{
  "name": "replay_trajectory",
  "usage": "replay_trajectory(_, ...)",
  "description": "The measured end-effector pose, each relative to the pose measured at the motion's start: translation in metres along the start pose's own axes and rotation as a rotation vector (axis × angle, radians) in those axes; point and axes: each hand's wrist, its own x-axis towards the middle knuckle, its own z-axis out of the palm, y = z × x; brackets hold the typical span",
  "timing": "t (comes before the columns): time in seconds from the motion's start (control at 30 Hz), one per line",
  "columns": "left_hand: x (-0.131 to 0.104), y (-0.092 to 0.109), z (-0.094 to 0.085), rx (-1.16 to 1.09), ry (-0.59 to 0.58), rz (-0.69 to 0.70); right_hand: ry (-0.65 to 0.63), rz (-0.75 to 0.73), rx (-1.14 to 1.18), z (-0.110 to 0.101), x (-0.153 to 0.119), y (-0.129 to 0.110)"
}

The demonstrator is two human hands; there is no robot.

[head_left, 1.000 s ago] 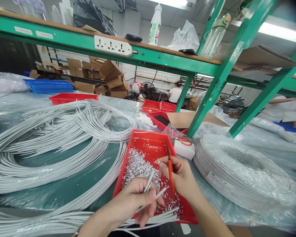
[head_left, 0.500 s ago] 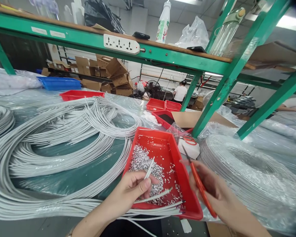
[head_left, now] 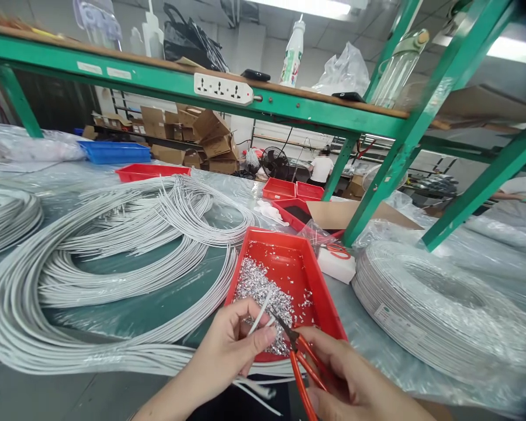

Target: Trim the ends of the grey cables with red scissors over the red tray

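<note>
Between the thumb and fingers of my left hand (head_left: 239, 339) is a thin white cable (head_left: 260, 313), its end pointing up over the red tray (head_left: 328, 298). My right hand (head_left: 337, 374) grips snips (head_left: 304, 365) with orange handles and narrow dark jaws. The handles are spread, and the jaw tips lie close beside the cable at my left fingertips; whether they touch it I cannot tell. Silvery scraps (head_left: 263, 280) cover much of the tray's floor under both hands. More white cable ends hang below my left hand.
A large bundle of white cables (head_left: 114, 292) curves across the left of the table. A wrapped cable coil (head_left: 403, 321) lies at right, near a white box (head_left: 336, 266) with orange-handled scissors (head_left: 339, 251) on it. Behind stands a green shelf frame (head_left: 377, 120) with a power strip (head_left: 223, 89).
My right hand has moved left and inward, bringing the snips from beside the tray to the cable end. The snips' handles now show spread. My left hand still holds the cable.
</note>
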Motion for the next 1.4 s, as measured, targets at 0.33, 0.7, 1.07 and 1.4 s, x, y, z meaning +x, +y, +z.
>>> replay_trajectory(0.33, 0.001, 0.001, -0.004, 0.012, -0.026, 0.001, 0.076, -0.142, -0.359, -0.004, -0.006, -0.002)
replay_trajectory(0.7, 0.000, 0.005, -0.007, -0.175, -0.212, -0.082, 0.001, -0.186, -0.037, -0.015, 0.012, -0.008)
replay_trajectory(1.07, 0.007, -0.001, -0.013, -0.208, -0.395, -0.175, -0.041, -0.234, 0.309, 0.010, 0.052, -0.028)
replay_trajectory(1.4, 0.012, 0.001, -0.010, -0.219, -0.391, -0.141, 0.147, -0.260, 0.408, 0.019, 0.050, -0.024)
